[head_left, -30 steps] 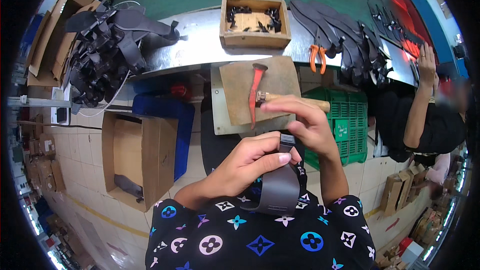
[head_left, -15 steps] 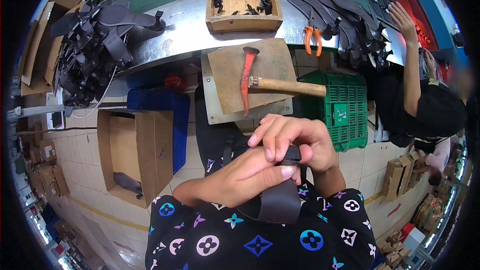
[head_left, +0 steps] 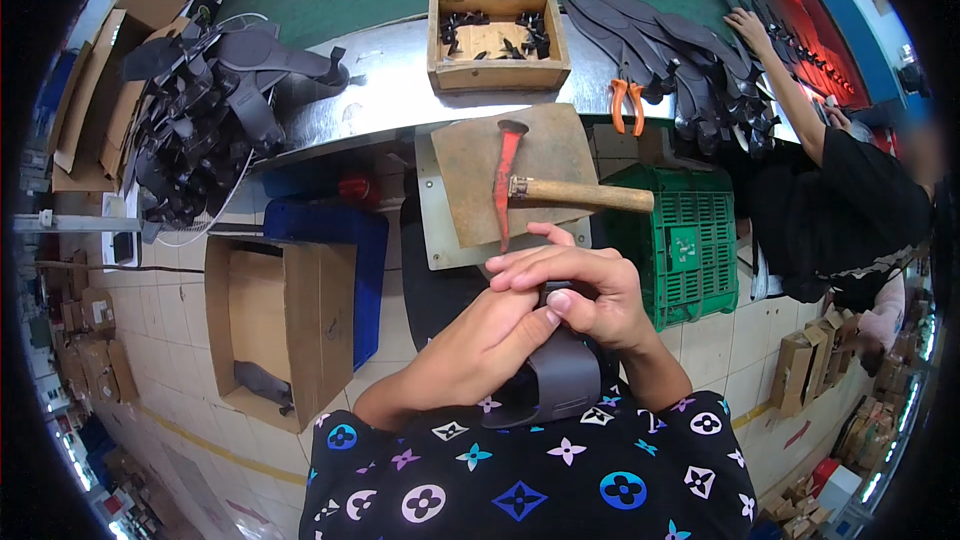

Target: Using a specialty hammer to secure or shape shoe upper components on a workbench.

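Observation:
In front of my chest, a dark grey sandal piece with a wide, smooth strap [head_left: 568,377] is held by both hands. My left hand [head_left: 488,336] is closed around it, thumb pointing up along its upper end. From the other side, my right hand [head_left: 592,285] grips the same end, its fingers lying over my left one and its thumb pressed near the left thumb. That upper end is mostly covered by fingers. Just beyond my hands, a hammer with a red head [head_left: 503,180] and a wooden handle rests on a brown board [head_left: 462,155].
A wooden box [head_left: 500,82] of small black parts stands on the metal-edged bench. Orange-handled pliers [head_left: 618,105] lie beside sandal pieces [head_left: 640,30]; more pile up at left [head_left: 250,105]. A green crate [head_left: 690,240] and cardboard box [head_left: 325,310] flank me. A co-worker's arm [head_left: 790,90] reaches across at right.
My right fingers have flattened over my left hand, and its thumb now presses near the left thumb, covering more of the piece's end. The co-worker's hand has moved left and farther over the bench.

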A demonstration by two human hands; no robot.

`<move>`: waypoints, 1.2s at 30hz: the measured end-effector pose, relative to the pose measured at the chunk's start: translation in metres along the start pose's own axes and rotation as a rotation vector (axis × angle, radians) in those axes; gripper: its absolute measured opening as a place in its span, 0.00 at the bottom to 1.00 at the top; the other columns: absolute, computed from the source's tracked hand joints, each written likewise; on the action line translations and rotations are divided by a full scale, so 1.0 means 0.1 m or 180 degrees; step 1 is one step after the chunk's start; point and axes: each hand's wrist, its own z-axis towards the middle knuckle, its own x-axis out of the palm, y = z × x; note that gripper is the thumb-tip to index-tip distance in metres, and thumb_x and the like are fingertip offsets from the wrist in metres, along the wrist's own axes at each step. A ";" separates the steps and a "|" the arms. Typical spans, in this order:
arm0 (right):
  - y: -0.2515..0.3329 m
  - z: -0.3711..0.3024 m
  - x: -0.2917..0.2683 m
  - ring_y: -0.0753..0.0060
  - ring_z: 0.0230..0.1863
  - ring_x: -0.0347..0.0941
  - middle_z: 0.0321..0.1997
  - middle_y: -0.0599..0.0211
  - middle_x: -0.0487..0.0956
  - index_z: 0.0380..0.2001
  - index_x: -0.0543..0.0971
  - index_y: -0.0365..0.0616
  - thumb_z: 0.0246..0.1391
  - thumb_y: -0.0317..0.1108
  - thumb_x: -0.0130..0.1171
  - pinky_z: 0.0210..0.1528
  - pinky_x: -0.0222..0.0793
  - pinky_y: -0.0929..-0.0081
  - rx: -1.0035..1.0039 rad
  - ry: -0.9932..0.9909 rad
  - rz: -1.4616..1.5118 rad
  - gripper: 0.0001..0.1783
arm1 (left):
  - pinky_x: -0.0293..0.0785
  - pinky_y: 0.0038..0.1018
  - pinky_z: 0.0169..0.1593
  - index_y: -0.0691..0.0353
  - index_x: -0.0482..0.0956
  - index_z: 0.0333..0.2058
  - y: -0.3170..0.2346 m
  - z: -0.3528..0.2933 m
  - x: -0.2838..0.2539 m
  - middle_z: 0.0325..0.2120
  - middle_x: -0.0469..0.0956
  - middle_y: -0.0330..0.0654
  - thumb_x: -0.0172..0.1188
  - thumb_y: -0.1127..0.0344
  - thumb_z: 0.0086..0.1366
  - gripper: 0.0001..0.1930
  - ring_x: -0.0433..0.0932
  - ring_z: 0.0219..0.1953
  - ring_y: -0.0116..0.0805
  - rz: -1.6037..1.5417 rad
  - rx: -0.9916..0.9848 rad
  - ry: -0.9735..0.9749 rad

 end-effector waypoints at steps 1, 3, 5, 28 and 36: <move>0.01 0.00 0.01 0.46 0.52 0.80 0.38 0.52 0.86 0.39 0.83 0.38 0.53 0.35 0.58 0.70 0.47 0.47 0.0010 0.0010 0.0017 0.13 | 0.68 0.39 0.50 0.73 0.72 0.44 -0.01 -0.03 -0.01 0.40 0.74 0.57 0.42 0.61 0.76 0.18 0.74 0.46 0.52 -0.0003 -0.0018 -0.0014; 0.07 0.01 0.03 0.47 0.51 0.81 0.39 0.52 0.86 0.39 0.82 0.38 0.55 0.35 0.57 0.70 0.47 0.47 -0.0228 0.0132 -0.0145 0.13 | 0.67 0.37 0.54 0.73 0.72 0.45 -0.07 -0.08 -0.02 0.44 0.73 0.56 0.43 0.60 0.76 0.18 0.73 0.49 0.51 0.0034 -0.0007 0.0195; 0.13 -0.01 0.03 0.48 0.51 0.81 0.39 0.52 0.86 0.37 0.82 0.38 0.56 0.35 0.56 0.71 0.47 0.46 -0.0175 0.0249 -0.0282 0.12 | 0.66 0.36 0.57 0.73 0.72 0.48 -0.11 -0.07 -0.01 0.46 0.73 0.56 0.43 0.60 0.76 0.19 0.72 0.52 0.51 0.0081 0.0165 0.0156; 0.12 0.08 -0.38 0.59 0.52 0.81 0.43 0.60 0.85 0.42 0.81 0.38 0.50 0.21 0.54 0.69 0.58 0.46 -0.0667 -0.0754 -0.1781 0.15 | 0.62 0.30 0.63 0.66 0.60 0.65 0.35 0.12 -0.19 0.59 0.67 0.43 0.51 0.64 0.72 0.25 0.69 0.58 0.29 -0.1991 -0.1098 0.0140; 0.10 0.47 -1.54 0.52 0.51 0.79 0.49 0.49 0.81 0.50 0.78 0.37 0.54 0.39 0.67 0.51 0.73 0.66 -0.0021 -0.1762 -0.2910 0.23 | 0.70 0.27 0.56 0.69 0.78 0.53 -0.07 0.08 -0.86 0.48 0.80 0.44 0.66 0.65 0.63 0.21 0.76 0.50 0.32 0.0258 -0.0109 -0.2062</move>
